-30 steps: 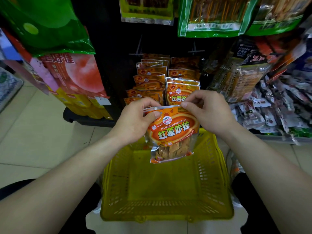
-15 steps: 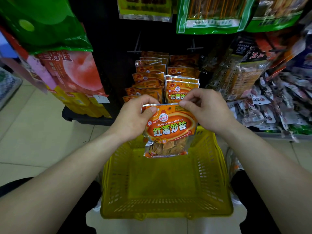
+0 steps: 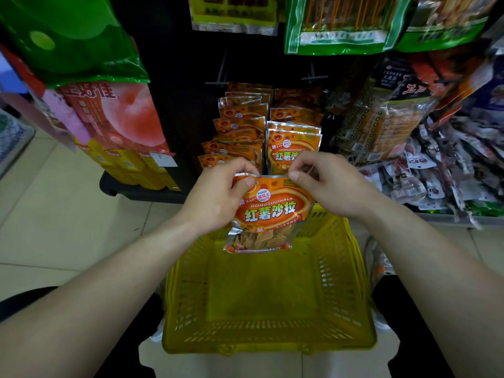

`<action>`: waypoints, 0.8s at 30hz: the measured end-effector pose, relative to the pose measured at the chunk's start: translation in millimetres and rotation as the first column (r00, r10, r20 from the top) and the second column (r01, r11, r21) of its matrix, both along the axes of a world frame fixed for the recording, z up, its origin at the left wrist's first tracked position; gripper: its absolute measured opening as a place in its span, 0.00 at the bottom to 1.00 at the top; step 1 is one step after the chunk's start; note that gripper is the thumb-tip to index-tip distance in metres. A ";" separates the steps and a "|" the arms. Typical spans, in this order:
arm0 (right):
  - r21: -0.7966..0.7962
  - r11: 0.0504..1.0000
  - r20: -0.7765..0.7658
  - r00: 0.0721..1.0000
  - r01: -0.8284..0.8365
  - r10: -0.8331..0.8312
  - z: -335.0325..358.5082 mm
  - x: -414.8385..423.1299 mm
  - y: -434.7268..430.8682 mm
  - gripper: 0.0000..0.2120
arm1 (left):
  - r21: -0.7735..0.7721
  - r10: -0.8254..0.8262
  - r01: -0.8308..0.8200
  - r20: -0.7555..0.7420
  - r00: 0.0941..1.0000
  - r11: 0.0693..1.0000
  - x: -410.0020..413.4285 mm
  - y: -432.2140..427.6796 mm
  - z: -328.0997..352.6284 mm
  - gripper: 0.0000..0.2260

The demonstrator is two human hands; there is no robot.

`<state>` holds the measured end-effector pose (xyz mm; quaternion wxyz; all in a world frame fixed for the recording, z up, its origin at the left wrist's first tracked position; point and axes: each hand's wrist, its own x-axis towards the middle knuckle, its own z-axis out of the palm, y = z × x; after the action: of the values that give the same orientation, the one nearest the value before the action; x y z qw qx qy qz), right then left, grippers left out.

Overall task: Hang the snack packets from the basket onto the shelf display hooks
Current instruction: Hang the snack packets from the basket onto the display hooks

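Observation:
An orange snack packet point(image 3: 268, 214) with a clear window at its bottom hangs upright between my two hands, above the yellow basket point(image 3: 351, 290). My left hand point(image 3: 218, 195) pinches its top left corner. My right hand point(image 3: 327, 181) pinches its top right corner. Just behind the held packet, two columns of the same orange packets point(image 3: 293, 145) hang on shelf hooks point(image 3: 218, 77) against a black back panel. No packets show inside the basket.
Large green, pink and yellow bags point(image 3: 109, 115) hang at the left. Striped green packs point(image 3: 341, 25) hang above. Brown and mixed small packets point(image 3: 425, 159) crowd the right side. A tiled floor point(image 3: 54, 214) lies at the left.
Both hands have lifted the orange packet slightly up and toward the hanging packets. The grip at its top corners is the same.

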<state>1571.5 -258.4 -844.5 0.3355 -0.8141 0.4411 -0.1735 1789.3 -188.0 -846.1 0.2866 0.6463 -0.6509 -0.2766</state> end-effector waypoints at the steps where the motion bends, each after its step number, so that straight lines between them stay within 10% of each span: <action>1: 0.022 0.999 -0.030 0.999 -0.040 0.040 -1.0 0.7 1.7 0.03 | -0.004 -0.013 0.013 0.022 1.000 1.000 -0.2 0.8 -2.1 0.04; 5: -0.014 0.991 -0.177 0.976 -0.132 0.128 -2.6 8.6 14.1 0.15 | -0.011 -0.054 0.055 0.050 0.997 0.998 -2.5 3.7 -8.1 0.06; 24: -0.186 0.982 -0.433 0.900 -0.036 -0.048 10.9 38.6 36.1 0.10 | 0.048 -0.025 0.018 0.145 0.989 0.999 15.9 16.5 -0.5 0.14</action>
<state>1610.1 -222.3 -833.5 0.1490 -0.8590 0.4888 -0.0296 1805.2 -171.6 -846.7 0.2203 0.6643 -0.6704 -0.2466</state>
